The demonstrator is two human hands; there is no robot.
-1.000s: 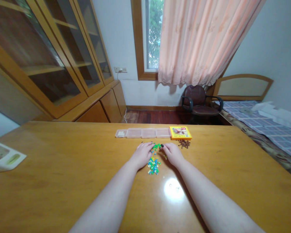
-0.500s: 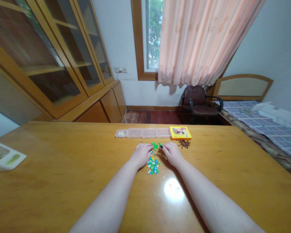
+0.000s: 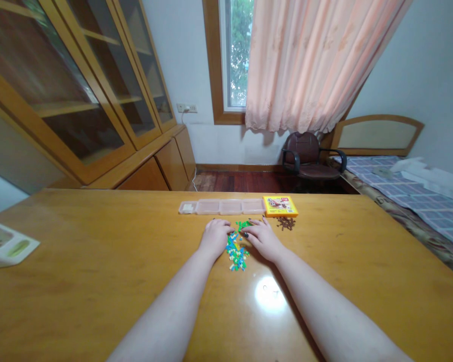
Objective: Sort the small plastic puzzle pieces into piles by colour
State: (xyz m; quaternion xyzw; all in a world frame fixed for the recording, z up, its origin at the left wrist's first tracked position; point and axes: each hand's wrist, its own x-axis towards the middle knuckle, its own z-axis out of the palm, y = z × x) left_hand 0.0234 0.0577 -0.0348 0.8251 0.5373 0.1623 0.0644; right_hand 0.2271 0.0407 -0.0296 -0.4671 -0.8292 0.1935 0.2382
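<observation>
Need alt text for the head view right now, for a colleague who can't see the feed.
The left hand and right hand rest on a wooden table, flanking a small pile of coloured bricks with green pieces at its far end. Just beyond lie a clear compartment box, a yellow box and a scatter of brown pieces.

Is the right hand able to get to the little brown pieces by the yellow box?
Probably yes. The right hand rests on the table just beside the brown pieces, with only bare tabletop between them. The yellow box sits behind them, not in the way.
</observation>
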